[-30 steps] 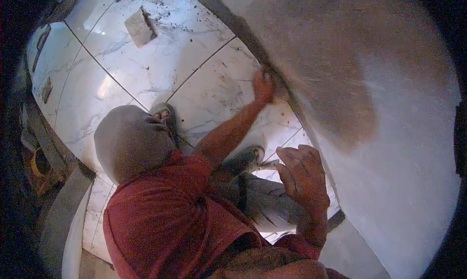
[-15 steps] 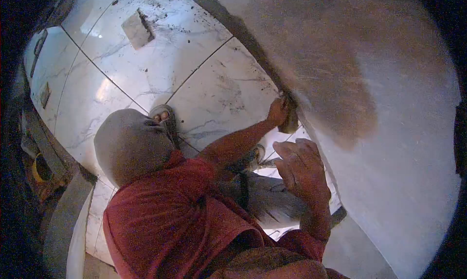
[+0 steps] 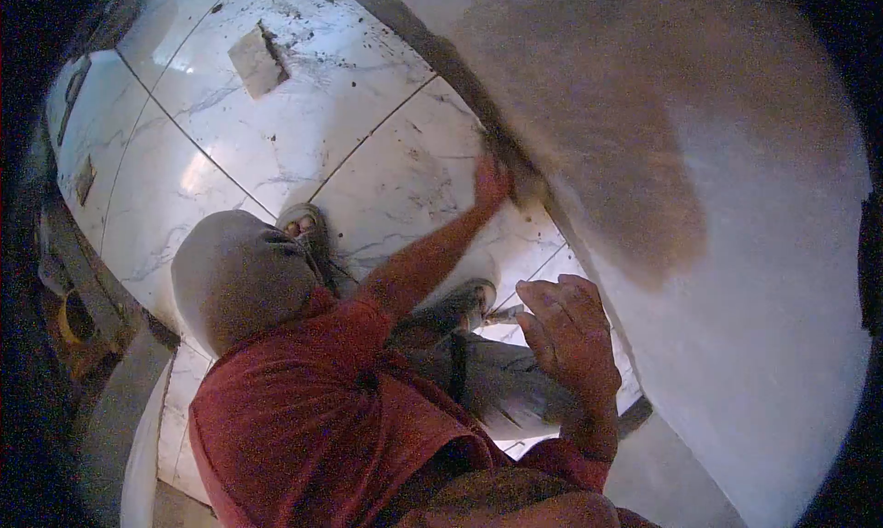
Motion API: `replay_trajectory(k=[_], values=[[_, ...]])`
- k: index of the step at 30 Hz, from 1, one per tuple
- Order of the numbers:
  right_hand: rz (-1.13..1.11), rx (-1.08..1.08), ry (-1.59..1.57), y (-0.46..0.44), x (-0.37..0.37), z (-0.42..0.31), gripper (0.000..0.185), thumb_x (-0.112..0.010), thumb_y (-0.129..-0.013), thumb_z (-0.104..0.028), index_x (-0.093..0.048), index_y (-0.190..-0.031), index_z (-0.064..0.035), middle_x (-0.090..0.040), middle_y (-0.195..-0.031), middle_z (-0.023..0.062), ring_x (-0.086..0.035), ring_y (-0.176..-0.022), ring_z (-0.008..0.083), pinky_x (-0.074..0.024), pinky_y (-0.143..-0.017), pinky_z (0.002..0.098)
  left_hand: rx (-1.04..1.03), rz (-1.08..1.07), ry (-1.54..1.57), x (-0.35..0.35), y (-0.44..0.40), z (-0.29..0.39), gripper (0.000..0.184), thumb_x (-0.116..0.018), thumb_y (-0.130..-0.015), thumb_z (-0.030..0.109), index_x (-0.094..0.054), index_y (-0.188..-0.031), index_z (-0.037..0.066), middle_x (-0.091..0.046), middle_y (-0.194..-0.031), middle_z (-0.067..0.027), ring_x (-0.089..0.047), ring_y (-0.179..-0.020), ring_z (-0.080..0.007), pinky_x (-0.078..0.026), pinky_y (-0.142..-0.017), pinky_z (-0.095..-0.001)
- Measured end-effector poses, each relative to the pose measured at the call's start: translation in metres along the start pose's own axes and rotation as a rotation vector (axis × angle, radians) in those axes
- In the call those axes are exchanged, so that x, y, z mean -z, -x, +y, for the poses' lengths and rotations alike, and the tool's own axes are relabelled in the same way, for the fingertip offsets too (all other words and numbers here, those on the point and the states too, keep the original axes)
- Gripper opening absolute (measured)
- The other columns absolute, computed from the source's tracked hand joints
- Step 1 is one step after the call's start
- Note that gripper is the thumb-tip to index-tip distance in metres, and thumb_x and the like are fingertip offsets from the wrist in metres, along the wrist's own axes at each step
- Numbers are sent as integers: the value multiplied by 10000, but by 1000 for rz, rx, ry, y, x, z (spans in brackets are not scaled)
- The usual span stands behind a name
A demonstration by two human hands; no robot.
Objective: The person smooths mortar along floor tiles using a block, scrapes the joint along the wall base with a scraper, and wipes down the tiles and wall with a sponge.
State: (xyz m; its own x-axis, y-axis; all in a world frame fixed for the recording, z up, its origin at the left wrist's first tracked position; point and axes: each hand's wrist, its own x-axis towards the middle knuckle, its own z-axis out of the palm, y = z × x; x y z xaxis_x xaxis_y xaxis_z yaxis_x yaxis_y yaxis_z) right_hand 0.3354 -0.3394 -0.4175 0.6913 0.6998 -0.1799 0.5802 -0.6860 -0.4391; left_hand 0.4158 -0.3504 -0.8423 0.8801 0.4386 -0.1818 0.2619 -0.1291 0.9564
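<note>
My left hand [image 3: 492, 180] reaches down to the seam where the marbled floor tiles [image 3: 368, 192] meet the pale wall [image 3: 754, 344]. Its fingers are blurred, and a smeared tan patch [image 3: 530, 193] lies beside it; whether the hand holds anything cannot be made out. My right hand [image 3: 568, 333] is raised above my grey-trousered leg, with fingers loosely bent, thumb apart and no object visible in it. Near its thumb a thin pale object [image 3: 504, 315] shows, too small to name. Brown damp-looking colour covers part of the wall [image 3: 635, 188].
A flat broken tile piece [image 3: 258, 62] lies among dark crumbs on the upper tiles. A smaller fragment [image 3: 85, 180] is at the far left. My sandalled feet [image 3: 302, 226] rest on the floor. A yellow-rimmed round thing [image 3: 74, 318] shows in the dark left area.
My left hand moved down along the seam from one second to half a second ago, then back up. The tan patch beside it shifted too. My right hand has barely moved.
</note>
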Motion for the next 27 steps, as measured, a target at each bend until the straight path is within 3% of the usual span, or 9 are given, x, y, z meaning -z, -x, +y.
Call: replay_trajectory(k=[1,4,6,8,14,20,22,25,27], values=[[1,15,-2,-4,-2,1,316,-648,-774,-121,-577,-1078,-73,-611,-1038,101,-577,-942,268,-411,-894,444,-198,73,19,-45,29,-43,460,-525,-817,181,-443,-1222,-21,-495,-1138,-285,-454,-1085,-438,-360,-933,-481],[6,45,6,-11,-4,-1,322,-649,-770,-116,-576,-1080,-69,-611,-1026,109,-576,-922,284,-413,-879,448,-41,-154,109,18,41,47,437,-542,-813,169,-472,-1201,-20,-528,-1128,-255,-472,-1100,-402,-364,-948,-462],[1,22,-3,-12,-3,-2,320,-646,-771,-117,-576,-1078,-62,-612,-1009,113,-566,-911,297,-412,-869,450,163,-10,283,24,-5,42,427,-542,-823,183,-487,-1198,-15,-547,-1097,-244,-485,-1076,-399,-377,-928,-453],[-6,44,19,-12,-1,0,320,-647,-770,-120,-575,-1076,-58,-610,-1010,116,-558,-911,300,-410,-869,448,158,114,87,91,-65,86,418,-540,-831,200,-504,-1194,-6,-549,-1107,-229,-501,-1044,-395,-384,-908,-449],[-54,67,35,-10,0,0,288,-629,-785,-143,-583,-1056,-60,-605,-1021,127,-536,-933,317,-397,-882,451,-145,612,162,216,-212,96,442,-519,-796,173,-474,-1192,-18,-534,-1112,-229,-509,-1018,-385,-376,-888,-445],[-147,52,64,-30,2,-3,272,-615,-800,-153,-587,-1053,-58,-609,-1010,131,-541,-940,327,-394,-885,449,-287,642,-207,155,-199,64,472,-487,-844,219,-408,-1228,-45,-490,-1136,-234,-437,-1097,-390,-330,-950,-444],[-134,94,90,-39,0,-5,281,-620,-797,-151,-584,-1059,-55,-609,-1005,133,-544,-936,329,-396,-884,443,4,314,166,158,-161,77,538,-476,-861,231,-332,-1300,-46,-420,-1256,-250,-375,-1188,-403,-290,-1012,-428],[-184,105,43,-58,-7,-3,292,-626,-792,-148,-583,-1063,-50,-610,-994,137,-549,-931,332,-404,-872,435,-310,292,-330,120,-127,34,574,-486,-860,234,-301,-1328,-41,-352,-1330,-253,-352,-1223,-393,-254,-1046,-405],[-237,28,54,-70,-12,-1,284,-618,-800,-144,-584,-1066,-51,-611,-996,140,-551,-936,331,-411,-861,434,-10,228,391,128,-104,65,584,-493,-861,220,-276,-1340,-35,-348,-1336,-234,-376,-1207,-376,-259,-1043,-398]])
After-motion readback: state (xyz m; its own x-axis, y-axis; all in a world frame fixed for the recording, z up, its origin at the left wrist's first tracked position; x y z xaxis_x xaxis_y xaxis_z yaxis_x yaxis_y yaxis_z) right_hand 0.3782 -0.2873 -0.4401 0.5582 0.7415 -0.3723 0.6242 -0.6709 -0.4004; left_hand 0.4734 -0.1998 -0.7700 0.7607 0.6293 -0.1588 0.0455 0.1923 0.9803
